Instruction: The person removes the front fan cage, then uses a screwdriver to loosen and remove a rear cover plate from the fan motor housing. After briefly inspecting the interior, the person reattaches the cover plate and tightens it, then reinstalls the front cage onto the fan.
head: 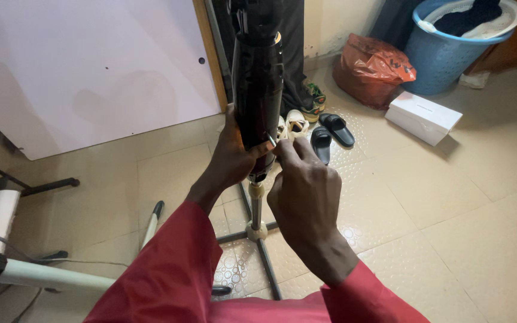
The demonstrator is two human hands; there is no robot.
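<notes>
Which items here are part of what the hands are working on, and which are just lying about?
In hand:
- black fan motor housing, gripped by the left hand
- small screw, pinched by the right hand
- stand pole on its cross base

Lying about:
- black slides
- white box
- blue basket
- orange bag

A glossy black cylinder point(258, 90) stands on a cream-and-black stand point(257, 221) over beige floor tiles point(450, 209) with a dotted, pebbled pattern. Both sleeves point(169, 275) are red. Behind are a blue basket point(444, 57), a white box point(423, 116), an orange-red bag point(369, 69) and black slippers point(330, 134).
</notes>
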